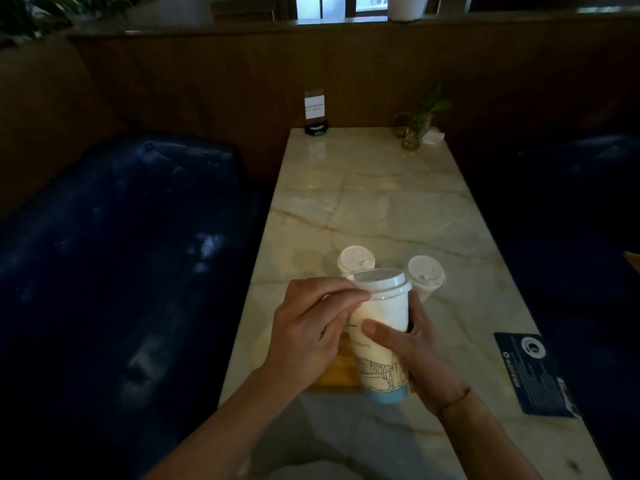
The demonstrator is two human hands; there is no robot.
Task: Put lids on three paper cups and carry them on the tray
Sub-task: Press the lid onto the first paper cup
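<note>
A white paper cup (381,344) with a line drawing and a blue base is tilted just above the marble table. My right hand (412,355) grips its side, thumb across the front. A white lid (381,280) sits on its rim, and my left hand (311,323) pinches the lid's left edge with its fingertips. Behind it stand two more cups, each with a white lid on: one to the left (355,259) and one to the right (426,271). An orange-brown tray (337,374) lies under the cups, mostly hidden by my hands.
The marble table (374,202) stretches away to a wood wall. A card stand (315,114) and a small plant in glass (414,128) sit at its far end. A dark leaflet (533,372) lies near the right edge. Dark blue seats (121,254) flank both sides.
</note>
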